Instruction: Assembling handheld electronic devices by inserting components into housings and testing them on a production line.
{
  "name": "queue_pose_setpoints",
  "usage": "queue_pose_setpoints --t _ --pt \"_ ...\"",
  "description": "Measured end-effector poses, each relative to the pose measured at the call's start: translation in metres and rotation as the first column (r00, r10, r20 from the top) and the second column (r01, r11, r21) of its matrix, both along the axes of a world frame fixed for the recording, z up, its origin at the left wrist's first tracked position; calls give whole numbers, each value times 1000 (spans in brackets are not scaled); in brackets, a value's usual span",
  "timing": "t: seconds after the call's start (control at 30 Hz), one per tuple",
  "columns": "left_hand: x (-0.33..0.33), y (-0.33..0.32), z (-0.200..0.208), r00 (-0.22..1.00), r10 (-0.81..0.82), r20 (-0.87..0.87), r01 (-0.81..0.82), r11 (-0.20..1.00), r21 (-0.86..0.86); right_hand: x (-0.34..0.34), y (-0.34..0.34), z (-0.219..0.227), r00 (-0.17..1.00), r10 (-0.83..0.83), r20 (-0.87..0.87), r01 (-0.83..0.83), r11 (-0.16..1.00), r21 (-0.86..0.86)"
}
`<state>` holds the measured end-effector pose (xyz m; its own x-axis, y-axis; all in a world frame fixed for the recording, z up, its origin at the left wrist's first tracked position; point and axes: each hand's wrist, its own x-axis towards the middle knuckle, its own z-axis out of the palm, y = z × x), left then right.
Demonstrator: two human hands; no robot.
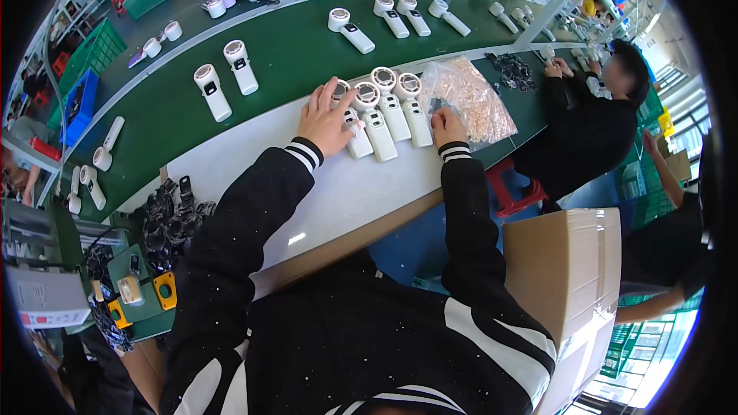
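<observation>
Four white handheld fans lie side by side on the white board, round heads pointing away from me. My left hand (326,117) rests over the leftmost fan (359,144), fingers around its head and upper handle, partly hiding it. Beside it are the second fan (378,134), the third fan (395,117) and the rightmost fan (417,119). My right hand (447,126) is closed, with its fingertips pinched together, between the rightmost fan and a clear plastic bag (480,104) of small beige pieces. What those fingertips hold, if anything, is too small to make out.
More white fans (212,92) lie along the green conveyor belt (292,54). Black parts (165,215) are heaped left of the white board (307,200). A cardboard box (565,269) stands at my right, near a red stool (513,190). A co-worker (588,127) sits farther right.
</observation>
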<state>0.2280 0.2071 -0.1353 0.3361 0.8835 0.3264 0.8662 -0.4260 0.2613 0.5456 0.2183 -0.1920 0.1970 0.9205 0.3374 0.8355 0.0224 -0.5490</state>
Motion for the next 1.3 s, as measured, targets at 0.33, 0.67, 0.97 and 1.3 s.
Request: queue_pose_setpoints --t 0.33,0.67,0.97,1.3 --pt "-66 -54 11 993 -45 105 38 997 65 15 5 -5 891 103 -441 15 967 256" --pt "-253 -109 11 695 527 -489 -613 790 -20 -40 -32 56 674 397 -623 -189 908 374" --pt "-261 -104 8 825 469 -316 -545 808 -223 -194 -75 48 632 488 -602 -498 851 167" --pt "-287 -105 16 859 464 -217 -510 813 -280 -232 -78 24 764 541 -351 -494 841 220"
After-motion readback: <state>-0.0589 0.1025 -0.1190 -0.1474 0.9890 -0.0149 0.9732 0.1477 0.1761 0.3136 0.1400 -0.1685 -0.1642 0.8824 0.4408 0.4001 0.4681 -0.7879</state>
